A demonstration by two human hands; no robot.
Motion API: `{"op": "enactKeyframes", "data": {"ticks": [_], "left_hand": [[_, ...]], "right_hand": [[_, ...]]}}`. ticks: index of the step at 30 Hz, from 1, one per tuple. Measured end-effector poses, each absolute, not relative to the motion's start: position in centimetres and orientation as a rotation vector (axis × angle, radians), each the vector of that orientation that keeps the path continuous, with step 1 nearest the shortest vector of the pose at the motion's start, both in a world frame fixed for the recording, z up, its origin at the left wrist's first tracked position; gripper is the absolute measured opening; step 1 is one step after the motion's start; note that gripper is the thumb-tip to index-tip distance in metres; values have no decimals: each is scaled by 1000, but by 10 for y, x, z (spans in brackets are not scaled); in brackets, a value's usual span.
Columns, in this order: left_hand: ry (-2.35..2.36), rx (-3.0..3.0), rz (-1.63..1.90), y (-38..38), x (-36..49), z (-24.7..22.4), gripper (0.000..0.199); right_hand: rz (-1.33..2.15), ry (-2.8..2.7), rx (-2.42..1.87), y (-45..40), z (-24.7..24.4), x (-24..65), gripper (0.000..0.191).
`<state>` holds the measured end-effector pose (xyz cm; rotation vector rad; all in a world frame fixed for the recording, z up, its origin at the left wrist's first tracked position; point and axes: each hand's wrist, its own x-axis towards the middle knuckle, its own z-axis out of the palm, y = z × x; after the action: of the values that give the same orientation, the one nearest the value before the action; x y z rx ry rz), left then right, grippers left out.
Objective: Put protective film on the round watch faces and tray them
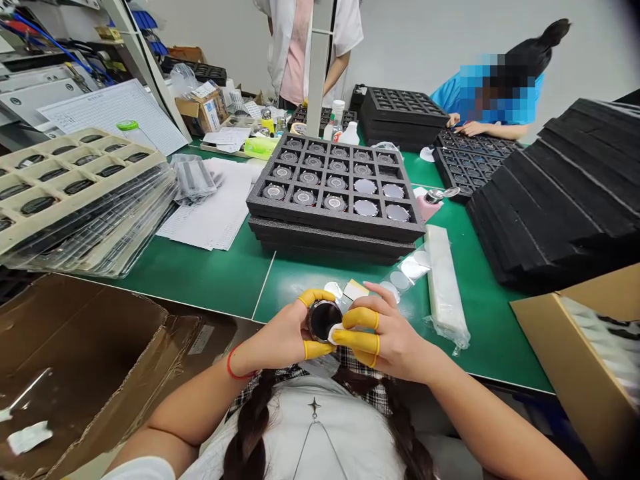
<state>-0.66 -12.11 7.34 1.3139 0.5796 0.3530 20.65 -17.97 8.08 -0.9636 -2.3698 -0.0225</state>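
Yellow finger cots cover several fingertips on both of my hands. My left hand [287,333] grips a round watch case [324,320] by its rim, the dark glass face turned up toward me. In my right hand [383,330] a small white wad [335,332], perhaps cloth or tissue, is pinched against the lower right edge of the glass. Just beyond my hands lie a white round sticker [333,289] and a small yellow-edged pad [355,289]. A clear strip of round films [415,264] runs off to the right. Behind them stands a black foam tray [336,223] of watch cases, some covered by pale discs.
A plastic-wrapped white stack [446,280] lies at right, beside tall black foam trays [555,193]. Stacked beige trays [75,193] and paper sheets [210,207] are at left. Cardboard boxes [100,360] flank the green table [215,287]. A co-worker in blue [493,100] sits opposite; another person [295,53] stands behind.
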Motion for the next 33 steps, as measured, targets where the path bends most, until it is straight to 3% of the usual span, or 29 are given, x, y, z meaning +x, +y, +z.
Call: {"op": "enactKeyframes", "data": {"ticks": [12, 20, 33], "left_hand": [[612, 1425, 361, -121, -6, 71, 51], [598, 1362, 329, -123, -9, 69, 51], [806, 1415, 511, -118, -14, 60, 58]], "right_hand": [[-214, -2464, -988, -185, 83, 181, 28], [-327, -2387, -1143, -174, 84, 180, 38], [-262, -2279, -1214, -191, 72, 176, 25]]}}
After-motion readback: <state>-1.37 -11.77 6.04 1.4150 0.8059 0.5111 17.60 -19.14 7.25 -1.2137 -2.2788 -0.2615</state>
